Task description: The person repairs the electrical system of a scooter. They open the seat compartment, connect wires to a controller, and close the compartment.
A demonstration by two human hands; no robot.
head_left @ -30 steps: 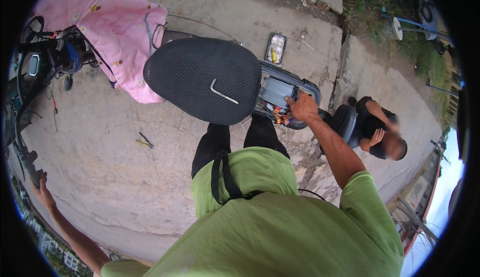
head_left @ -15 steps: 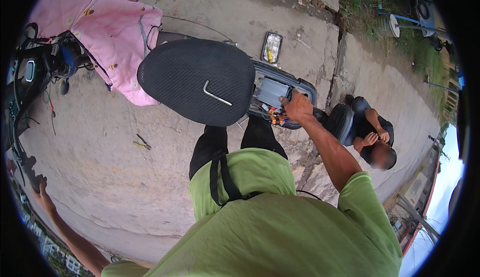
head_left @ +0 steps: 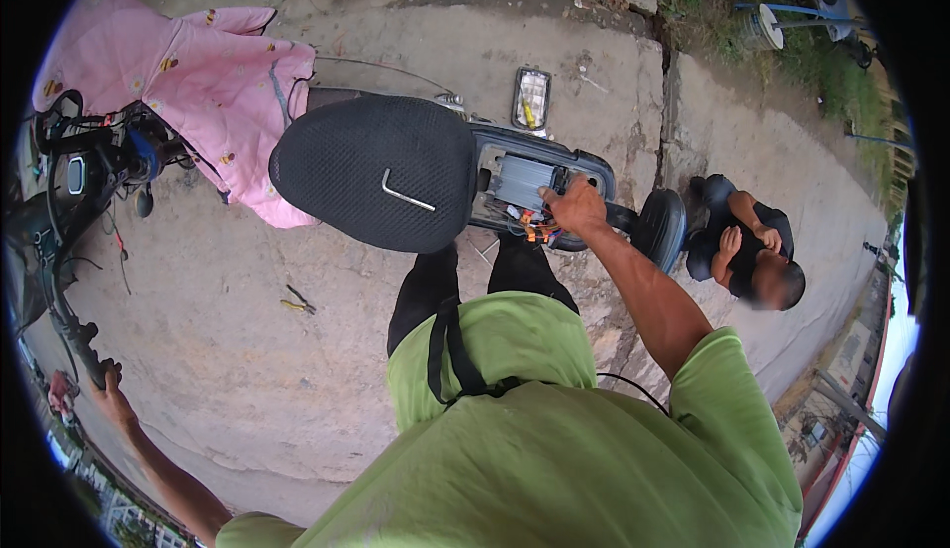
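Right hand at a grey finned box, left hand on a handlebar.
The box (head_left: pixel 524 183) sits in the open black rear frame (head_left: pixel 584 160) behind the seat, beside orange-tipped wires (head_left: pixel 532 226). The right hand (head_left: pixel 576 204) rests at its rear end, thumb extended toward it; whether the fingers pinch anything, I cannot tell. An L-shaped hex key (head_left: pixel 409 199) lies on the black mesh seat (head_left: pixel 371 157). Farther left, the left hand (head_left: pixel 116 397) curls its fingers around the handlebar grip (head_left: pixel 92 361).

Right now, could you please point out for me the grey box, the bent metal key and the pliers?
Grey box (head_left: pixel 524 182): head view, middle of its ribbed top.
Bent metal key (head_left: pixel 409 199): head view, on its long arm.
Pliers (head_left: pixel 295 304): head view, on a yellow handle.
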